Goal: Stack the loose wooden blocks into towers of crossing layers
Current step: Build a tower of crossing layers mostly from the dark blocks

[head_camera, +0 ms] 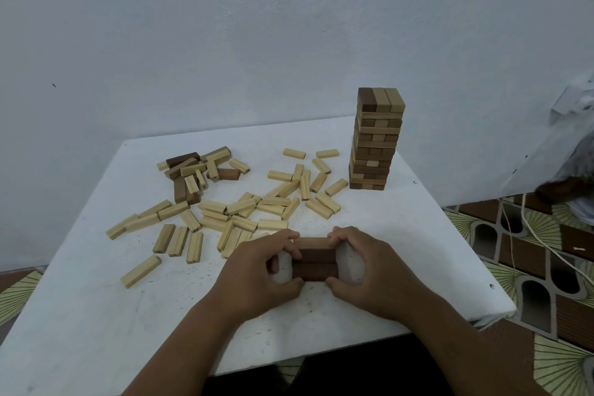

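A: How far along?

B: Beyond the left hand (257, 270) lie the loose blocks (225, 212), many unstacked, pale mostly, a dark heap further off; between both hands sits a dark layer (315, 262) on the bench (96, 315), the left hand's fingers curled against its left end; the right hand (369, 270) clamps the right end; far beyond the right hand stands one tower (376, 141), finished by the look of it.

A: So what's left?

B: Most of it, I'd judge; the second tower is only starting.

A: Any writing?

B: None legible; some block ends show dark marks, too small to read.
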### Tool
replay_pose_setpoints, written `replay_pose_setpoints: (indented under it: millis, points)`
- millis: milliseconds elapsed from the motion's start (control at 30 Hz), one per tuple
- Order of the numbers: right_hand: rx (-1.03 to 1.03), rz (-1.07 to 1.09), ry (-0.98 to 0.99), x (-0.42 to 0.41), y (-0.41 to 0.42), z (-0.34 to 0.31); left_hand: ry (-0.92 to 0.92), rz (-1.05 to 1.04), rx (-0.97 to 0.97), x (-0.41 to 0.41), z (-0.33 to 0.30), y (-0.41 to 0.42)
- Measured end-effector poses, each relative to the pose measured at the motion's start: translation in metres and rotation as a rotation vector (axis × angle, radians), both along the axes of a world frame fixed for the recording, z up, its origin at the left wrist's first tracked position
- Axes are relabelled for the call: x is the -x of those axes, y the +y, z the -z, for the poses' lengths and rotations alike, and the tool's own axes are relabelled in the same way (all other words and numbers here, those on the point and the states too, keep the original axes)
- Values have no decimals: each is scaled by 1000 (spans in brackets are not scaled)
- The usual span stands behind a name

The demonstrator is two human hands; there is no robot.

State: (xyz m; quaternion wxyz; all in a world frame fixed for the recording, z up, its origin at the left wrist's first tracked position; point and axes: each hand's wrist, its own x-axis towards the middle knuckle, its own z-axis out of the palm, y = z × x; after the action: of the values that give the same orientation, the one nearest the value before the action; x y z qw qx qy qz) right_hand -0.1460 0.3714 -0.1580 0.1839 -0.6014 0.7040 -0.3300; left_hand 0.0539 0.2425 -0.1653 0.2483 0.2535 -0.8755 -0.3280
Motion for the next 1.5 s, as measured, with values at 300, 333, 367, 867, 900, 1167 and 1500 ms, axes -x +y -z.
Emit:
replay_pose_setpoints:
  millis: [300,333,367,867,900,1167,1500]
  points:
    - [2,4,-3,1,0,1,5,11,-20,-2,3,-3]
    - [4,4,-2,0,0,1,6,8,-23,-2,3,-2]
    - [4,3,-4,0,0,0,9,7,-26,-2,2,-2]
    - [13,6,-10,-1,0,-1,25,19,-15,-2,3,-2]
    - [13,7,-10,0,0,-1,30,18,-13,-2,3,-2]
    - [-25,-8,-4,1,0,-3,16,35,-26,0,3,-4]
    - [-33,9,-110,2,0,-8,-192,110,-75,2,-17,-10]
